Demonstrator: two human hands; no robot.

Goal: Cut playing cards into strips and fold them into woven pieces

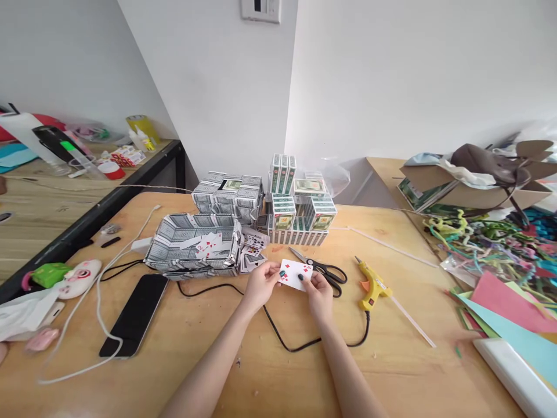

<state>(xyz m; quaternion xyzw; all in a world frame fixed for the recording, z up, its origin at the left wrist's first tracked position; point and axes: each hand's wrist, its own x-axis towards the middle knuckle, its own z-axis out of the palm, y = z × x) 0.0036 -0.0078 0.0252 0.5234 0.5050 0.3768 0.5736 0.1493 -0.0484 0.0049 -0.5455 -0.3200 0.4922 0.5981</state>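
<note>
Left of centre, the card-built tray (174, 233) looks largely assembled, its walls up; upper centre, green-and-white boxes (284, 212) stand stacked (their small print unreadable). Mid-frame, the left hand (262, 281) and right hand (319, 295) pinch a diamond-suit card (293, 275), seemingly not yet folded or joined; its corner index is too small to read.

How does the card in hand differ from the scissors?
The card is white with red diamonds; the scissors have black handles. The left hand and right hand hold the card, while the scissors lie on the table. The card is rectangular; the scissors have looped handles.
</note>
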